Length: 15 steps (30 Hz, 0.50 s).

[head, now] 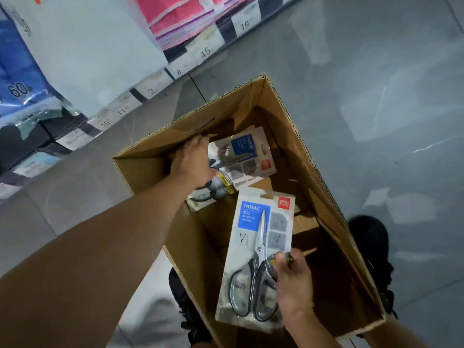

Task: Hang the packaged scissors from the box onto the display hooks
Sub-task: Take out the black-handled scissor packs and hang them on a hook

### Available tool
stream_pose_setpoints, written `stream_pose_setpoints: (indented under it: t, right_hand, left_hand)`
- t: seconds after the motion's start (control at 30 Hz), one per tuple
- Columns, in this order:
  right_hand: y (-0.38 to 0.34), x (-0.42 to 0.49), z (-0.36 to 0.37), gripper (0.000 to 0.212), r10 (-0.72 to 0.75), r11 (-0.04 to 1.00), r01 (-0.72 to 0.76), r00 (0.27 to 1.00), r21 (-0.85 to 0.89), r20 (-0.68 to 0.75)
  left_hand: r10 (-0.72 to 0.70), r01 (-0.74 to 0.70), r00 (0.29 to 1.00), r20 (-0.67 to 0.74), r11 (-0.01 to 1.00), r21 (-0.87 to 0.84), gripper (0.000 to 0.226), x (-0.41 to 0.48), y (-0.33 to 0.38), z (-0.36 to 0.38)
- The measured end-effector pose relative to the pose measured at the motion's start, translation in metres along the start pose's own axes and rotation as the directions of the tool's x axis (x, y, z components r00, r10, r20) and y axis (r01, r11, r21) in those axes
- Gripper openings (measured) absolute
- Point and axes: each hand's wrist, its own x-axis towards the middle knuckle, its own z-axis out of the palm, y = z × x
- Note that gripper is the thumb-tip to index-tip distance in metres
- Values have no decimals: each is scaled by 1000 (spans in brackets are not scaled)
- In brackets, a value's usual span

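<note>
An open cardboard box (276, 101) stands on the floor below me. My right hand (293, 285) grips a packaged pair of scissors (253, 254) by its lower right edge, held above the near half of the box. My left hand (192, 162) reaches into the far half of the box, its fingers down on another scissors pack (246, 154) lying on the bottom; whether it grips that pack is not clear. More packs (200, 197) lie partly hidden under my left wrist. No display hooks are in view.
Store shelves with price tags (204, 52) run along the upper left, holding pink goods (180, 18) and blue packs (17, 71). Grey tiled floor (364, 84) lies to the right. My dark shoes (371, 244) stand beside the box.
</note>
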Motion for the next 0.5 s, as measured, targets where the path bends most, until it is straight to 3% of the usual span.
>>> stream_pose_setpoints:
  t: [0.17,0.33,0.4,0.5]
  right_hand:
    - [1,16,-6,11,-58,996,61,997,-65,52]
    - [-3,22,-6,5,-34,998,39,996,-54,81]
    - [-8,19,-5,7,-52,995,59,996,-83,79]
    - [-18,6,-9,9,-90,984,102,992,-143,83]
  left_hand:
    - [13,-18,1000,28,982,187,109,21,5,24]
    - [40,1,989,-145,962,273,91,10,9,25]
    - [15,26,988,-153,964,263,87,-1,11,21]
    - [-96,102,994,-56,988,120,84,-26,15,9]
